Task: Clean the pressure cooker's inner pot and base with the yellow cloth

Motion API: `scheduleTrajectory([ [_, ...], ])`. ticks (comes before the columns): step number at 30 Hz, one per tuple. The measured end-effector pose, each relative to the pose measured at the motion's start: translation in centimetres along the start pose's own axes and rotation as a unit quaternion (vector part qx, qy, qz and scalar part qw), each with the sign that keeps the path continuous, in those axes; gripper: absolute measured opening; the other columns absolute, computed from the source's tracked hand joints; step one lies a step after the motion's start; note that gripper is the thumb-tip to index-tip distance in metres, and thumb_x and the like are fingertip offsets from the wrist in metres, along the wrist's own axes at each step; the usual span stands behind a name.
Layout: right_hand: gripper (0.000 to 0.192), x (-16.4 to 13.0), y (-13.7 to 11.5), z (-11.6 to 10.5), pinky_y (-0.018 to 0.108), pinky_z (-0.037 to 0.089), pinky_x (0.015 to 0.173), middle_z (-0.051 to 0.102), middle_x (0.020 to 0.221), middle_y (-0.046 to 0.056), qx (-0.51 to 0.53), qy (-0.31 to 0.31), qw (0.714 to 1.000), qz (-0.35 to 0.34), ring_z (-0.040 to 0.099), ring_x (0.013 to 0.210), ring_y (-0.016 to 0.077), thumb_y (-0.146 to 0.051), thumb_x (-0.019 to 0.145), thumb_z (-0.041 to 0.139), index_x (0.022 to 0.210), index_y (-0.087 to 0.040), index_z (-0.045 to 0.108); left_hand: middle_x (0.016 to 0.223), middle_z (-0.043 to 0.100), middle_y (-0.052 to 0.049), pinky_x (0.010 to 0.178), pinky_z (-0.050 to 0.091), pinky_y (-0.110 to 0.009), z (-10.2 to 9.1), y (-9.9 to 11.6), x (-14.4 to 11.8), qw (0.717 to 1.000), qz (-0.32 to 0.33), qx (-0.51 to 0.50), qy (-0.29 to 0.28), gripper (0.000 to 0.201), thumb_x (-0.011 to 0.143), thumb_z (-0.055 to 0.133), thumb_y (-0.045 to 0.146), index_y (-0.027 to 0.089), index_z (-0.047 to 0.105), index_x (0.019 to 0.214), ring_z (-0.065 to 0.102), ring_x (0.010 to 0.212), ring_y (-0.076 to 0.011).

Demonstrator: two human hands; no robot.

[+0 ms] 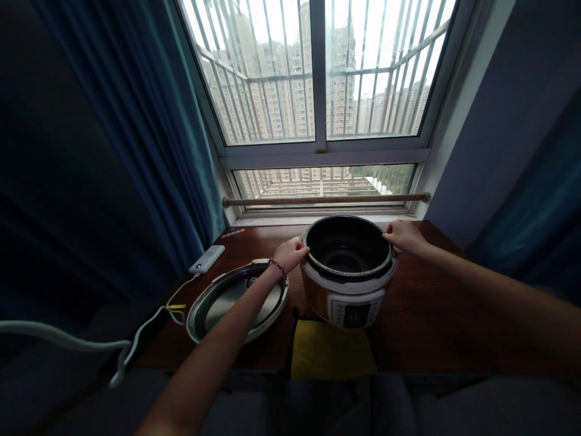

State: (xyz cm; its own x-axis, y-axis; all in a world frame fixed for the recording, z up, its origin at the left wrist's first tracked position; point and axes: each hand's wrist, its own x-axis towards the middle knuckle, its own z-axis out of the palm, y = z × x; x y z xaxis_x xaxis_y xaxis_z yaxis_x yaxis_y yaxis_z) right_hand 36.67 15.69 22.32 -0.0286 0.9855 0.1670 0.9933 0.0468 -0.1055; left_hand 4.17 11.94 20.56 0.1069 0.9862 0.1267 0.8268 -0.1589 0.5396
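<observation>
An electric pressure cooker [313, 290] with a white and gold body and a front control panel stands lidless on the table. Its dark inner pot [345, 260] sits in the body, rim uppermost, and looks empty. My left hand [292, 253] pinches the pot's rim on the left side. On the opposite side my right hand [403, 236] has its fingers closed on the rim too. Left of the cooker lies the round lid [218, 321], its metal inside facing up, partly hidden behind my left forearm. A yellow cloth [331, 351] is spread before the cooker.
The brown wooden table [436, 321] reaches to the window. A white power strip [207, 259] lies at its left edge, with a white cable [149, 321] running off left. Blue curtains [149, 151] hang on the left. A horizontal rail [327, 200] crosses the window.
</observation>
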Motion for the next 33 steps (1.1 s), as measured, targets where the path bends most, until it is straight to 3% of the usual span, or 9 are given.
scheduleTrajectory([
  [12,0.032,-0.4,0.0,0.0,0.027,0.04,0.06,0.067,0.087,0.017,-0.017,0.015,0.999,-0.029,0.063,0.079,0.0246,-0.034,0.078,0.05,0.092,-0.009,0.065,0.061,0.058,-0.003,0.057,0.031,-0.026,0.1,0.4,-0.3,0.998,0.003,0.066,0.016,0.03,0.075,0.045,0.04,0.018,0.055,0.056,0.053,0.062,-0.0166],
  [20,0.03,0.4,0.9,0.6,0.027,0.039,0.061,0.066,0.08,0.014,0.01,0.004,0.998,-0.062,0.061,0.075,0.0221,-0.036,0.082,0.052,0.083,-0.009,0.065,0.067,0.063,-0.004,0.059,0.034,-0.026,0.0,1.1,-1.6,0.981,0.019,0.184,0.051,0.037,0.081,0.041,0.048,0.019,0.059,0.066,0.058,0.067,-0.0186],
  [22,0.03,0.4,0.9,0.4,0.027,0.038,0.061,0.065,0.077,0.013,0.026,0.035,0.997,-0.063,0.06,0.072,0.021,-0.038,0.082,0.053,0.082,-0.009,0.064,0.066,0.062,-0.005,0.057,0.034,-0.027,-0.5,1.8,-2.4,0.974,0.014,0.212,0.076,0.042,0.083,0.037,0.051,0.018,0.059,0.068,0.058,0.065,-0.0196],
  [24,0.031,-0.4,0.9,-0.2,0.027,0.038,0.062,0.064,0.076,0.011,0.058,0.108,0.99,-0.069,0.058,0.07,0.0198,-0.039,0.082,0.053,0.085,-0.009,0.063,0.063,0.061,-0.005,0.056,0.033,-0.027,-1.3,2.8,-3.8,0.969,0.021,0.22,0.108,0.044,0.085,0.034,0.052,0.018,0.057,0.07,0.057,0.061,-0.0192],
  [27,0.034,-4.2,0.4,-0.9,0.026,0.038,0.061,0.063,0.072,0.007,0.166,0.249,0.952,-0.057,0.056,0.064,0.0165,-0.041,0.086,0.047,0.085,-0.011,0.062,0.061,0.057,-0.002,0.055,0.034,-0.025,-1.8,3.9,-7.7,0.974,0.055,0.158,0.152,0.038,0.087,0.036,0.048,0.018,0.053,0.07,0.054,0.057,-0.0153],
  [29,0.037,-8.7,-0.4,-0.3,0.024,0.039,0.059,0.061,0.068,0.004,0.26,0.319,0.911,-0.014,0.054,0.06,0.0142,-0.04,0.09,0.038,0.08,-0.013,0.061,0.06,0.055,0.0,0.055,0.036,-0.023,-0.2,3.8,-11.4,0.981,0.064,0.076,0.168,0.034,0.088,0.038,0.043,0.018,0.051,0.07,0.052,0.056,-0.0124],
  [31,0.037,-14.1,-2.0,1.9,0.022,0.038,0.053,0.058,0.063,0.002,0.32,0.348,0.88,0.041,0.052,0.055,0.0124,-0.036,0.092,0.034,0.079,-0.014,0.061,0.059,0.054,0.001,0.053,0.039,-0.022,3.2,2.6,-15.4,0.984,0.056,0.011,0.167,0.03,0.089,0.04,0.037,0.018,0.051,0.069,0.052,0.054,-0.0114],
  [33,0.034,-19.3,-4.2,6.0,0.021,0.037,0.047,0.055,0.058,0.0,0.344,0.318,0.882,0.046,0.05,0.049,0.0114,-0.033,0.092,0.035,0.078,-0.016,0.061,0.07,0.061,-0.002,0.06,0.046,-0.023,7.9,0.2,-18.8,0.985,0.072,-0.011,0.153,0.02,0.087,0.044,0.03,0.018,0.055,0.075,0.059,0.064,-0.0132],
])
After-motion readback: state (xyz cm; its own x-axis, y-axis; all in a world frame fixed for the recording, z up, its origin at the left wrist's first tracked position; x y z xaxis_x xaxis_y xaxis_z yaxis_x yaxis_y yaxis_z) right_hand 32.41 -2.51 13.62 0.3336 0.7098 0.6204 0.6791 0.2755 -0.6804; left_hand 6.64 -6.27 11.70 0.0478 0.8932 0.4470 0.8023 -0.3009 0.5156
